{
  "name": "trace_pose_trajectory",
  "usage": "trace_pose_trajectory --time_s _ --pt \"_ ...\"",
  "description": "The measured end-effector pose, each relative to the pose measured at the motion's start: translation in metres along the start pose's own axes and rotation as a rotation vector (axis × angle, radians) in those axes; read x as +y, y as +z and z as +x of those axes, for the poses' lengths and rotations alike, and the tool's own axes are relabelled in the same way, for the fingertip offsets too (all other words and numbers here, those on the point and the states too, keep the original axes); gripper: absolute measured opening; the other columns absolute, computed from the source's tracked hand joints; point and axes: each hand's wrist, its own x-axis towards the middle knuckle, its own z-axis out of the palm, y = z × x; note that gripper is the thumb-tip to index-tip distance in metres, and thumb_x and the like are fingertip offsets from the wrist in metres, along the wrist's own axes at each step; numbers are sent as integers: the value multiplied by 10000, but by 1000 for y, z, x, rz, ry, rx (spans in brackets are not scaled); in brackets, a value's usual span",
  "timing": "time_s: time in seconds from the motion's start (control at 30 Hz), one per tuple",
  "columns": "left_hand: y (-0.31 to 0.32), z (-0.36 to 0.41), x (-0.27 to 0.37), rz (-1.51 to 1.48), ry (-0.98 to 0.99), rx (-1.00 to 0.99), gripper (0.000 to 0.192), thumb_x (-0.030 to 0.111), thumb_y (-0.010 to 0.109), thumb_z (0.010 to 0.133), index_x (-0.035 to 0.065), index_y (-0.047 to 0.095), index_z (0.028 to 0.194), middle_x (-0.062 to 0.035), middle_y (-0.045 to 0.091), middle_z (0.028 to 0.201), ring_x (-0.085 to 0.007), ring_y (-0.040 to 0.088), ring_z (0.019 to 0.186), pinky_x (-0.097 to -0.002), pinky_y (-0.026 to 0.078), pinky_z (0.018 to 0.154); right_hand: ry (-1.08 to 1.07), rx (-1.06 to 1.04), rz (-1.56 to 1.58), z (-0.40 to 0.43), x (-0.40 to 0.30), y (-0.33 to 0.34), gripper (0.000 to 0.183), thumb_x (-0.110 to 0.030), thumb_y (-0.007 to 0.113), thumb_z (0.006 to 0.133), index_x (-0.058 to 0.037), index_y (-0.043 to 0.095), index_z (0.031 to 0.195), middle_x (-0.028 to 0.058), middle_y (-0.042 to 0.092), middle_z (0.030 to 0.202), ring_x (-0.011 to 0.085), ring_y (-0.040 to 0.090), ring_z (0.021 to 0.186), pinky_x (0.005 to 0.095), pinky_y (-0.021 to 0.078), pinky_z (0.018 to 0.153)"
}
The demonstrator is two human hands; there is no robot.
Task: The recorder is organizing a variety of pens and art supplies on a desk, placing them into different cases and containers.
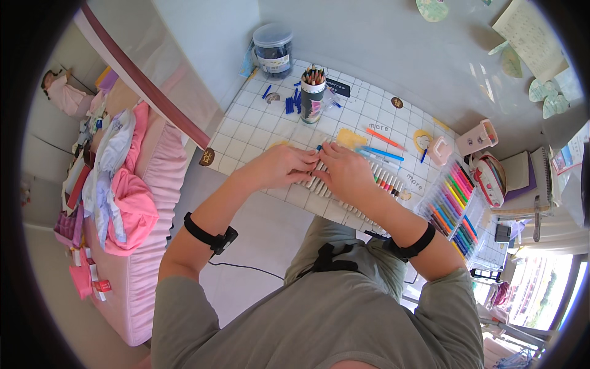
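A row of white-barrelled markers (322,187) lies side by side near the front edge of the table, and some at its right part show coloured bands. My left hand (283,167) is at the row's left end, its fingers bent and meeting the fingertips of my right hand. Over the row lies my right hand (348,173), its back covering several markers. A small dark blue tip (319,147) shows between the fingertips. What either hand grips is hidden by the fingers. Just beyond my right hand lie a blue pen (383,153) and an orange pen (386,139).
A pencil-filled cylinder (312,102) stands near several blue pieces (293,102). Behind them is a lidded plastic tub (273,53). To the right are a clear case of coloured pens (454,198), a pink holder (477,138) and a pencil case (488,180). A pink bed (147,217) stands left.
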Motion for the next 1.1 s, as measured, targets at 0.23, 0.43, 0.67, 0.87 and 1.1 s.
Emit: trace_pose_trajectory --time_s 0.23,0.43,0.67,0.87,1.1 --pt "8 6 0 80 -26 58 209 206 862 855 78 814 1014 -72 801 1086 -326 761 1000 -461 601 827 148 -213 15 16 -7 -13 483 -384 855 885 -72 744 1236 126 691 1469 315 699 1281 437 615 983" --pt "8 14 7 209 -180 -74 215 274 894 824 101 783 889 -95 774 878 -339 746 834 -483 588 764 183 -198 -79 20 -16 -2 382 -331 895 840 -59 771 1077 97 695 1254 273 722 1186 404 628 923" --pt "13 23 21 382 -296 -117 213 258 905 801 131 835 957 -92 791 920 -334 742 821 -460 589 786 139 -165 -79 15 -5 12 284 -220 822 909 -52 775 1134 126 665 1378 287 674 1285 413 612 1002" --pt "-13 42 41 344 -246 -193 200 221 893 823 111 835 979 -115 768 837 -361 743 837 -486 587 803 9 -132 142 5 16 -12 385 -283 777 973 -87 727 1300 164 686 1410 363 676 1273 483 578 1012" --pt "0 89 65 391 -281 -81 196 191 797 922 77 817 1081 -141 783 1012 -368 736 992 -490 594 867 208 23 242 -36 85 -77 352 -178 779 956 3 746 1257 219 785 1153 384 757 1060 462 596 949"
